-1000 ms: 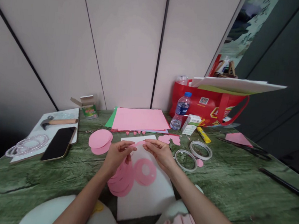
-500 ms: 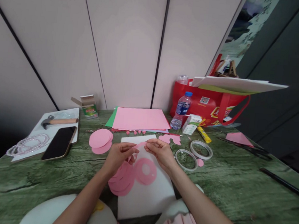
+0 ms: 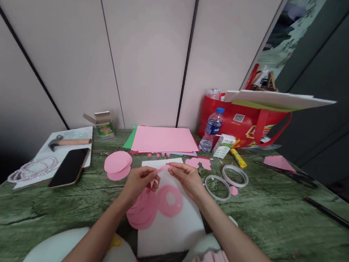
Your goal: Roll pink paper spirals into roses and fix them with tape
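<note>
A narrow pink paper strip (image 3: 163,168) stretches between my two hands. My left hand (image 3: 141,182) pinches its left end, with the fingers curled. At the other end, the fingertips of my right hand (image 3: 187,180) are closed on the strip. Beneath them lies a white board (image 3: 168,238), tilted slightly on the table. A pink paper ring (image 3: 170,201) with a pale centre rests on the board. Overlapping pink paper circles (image 3: 140,214) cover the board's left edge, partly hidden by my left hand.
Two tape rolls (image 3: 217,188) lie right of the board. Pink paper circles (image 3: 118,162) and a phone (image 3: 70,167) are on the left. Pink sheets (image 3: 165,140), a water bottle (image 3: 212,130) and a red bag (image 3: 239,120) stand or lie at the back. Scissors (image 3: 299,176) are at far right.
The strip between my hands has turned and shows more of its flat side. My left fingers have shifted slightly; everything on the table stays put.
</note>
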{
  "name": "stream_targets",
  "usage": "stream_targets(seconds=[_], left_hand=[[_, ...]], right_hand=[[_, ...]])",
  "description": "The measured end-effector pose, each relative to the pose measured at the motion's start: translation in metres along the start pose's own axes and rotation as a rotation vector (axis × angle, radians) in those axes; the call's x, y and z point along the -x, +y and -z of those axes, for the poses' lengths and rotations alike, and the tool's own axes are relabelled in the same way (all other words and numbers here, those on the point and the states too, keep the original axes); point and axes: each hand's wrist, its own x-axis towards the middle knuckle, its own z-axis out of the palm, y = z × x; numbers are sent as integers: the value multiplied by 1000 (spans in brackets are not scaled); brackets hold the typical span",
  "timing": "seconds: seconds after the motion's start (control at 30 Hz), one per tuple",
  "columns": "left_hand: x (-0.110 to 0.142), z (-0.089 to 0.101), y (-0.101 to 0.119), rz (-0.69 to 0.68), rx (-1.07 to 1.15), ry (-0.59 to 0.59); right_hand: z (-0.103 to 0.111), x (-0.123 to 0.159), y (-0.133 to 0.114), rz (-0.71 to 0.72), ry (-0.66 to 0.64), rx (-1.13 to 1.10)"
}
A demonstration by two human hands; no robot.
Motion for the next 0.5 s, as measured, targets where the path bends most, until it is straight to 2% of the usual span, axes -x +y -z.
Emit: stream_targets(seconds=[0.5], left_hand=[[0,0,-3,7,27,-38]], right_hand=[[3,0,1,-27,7,15]])
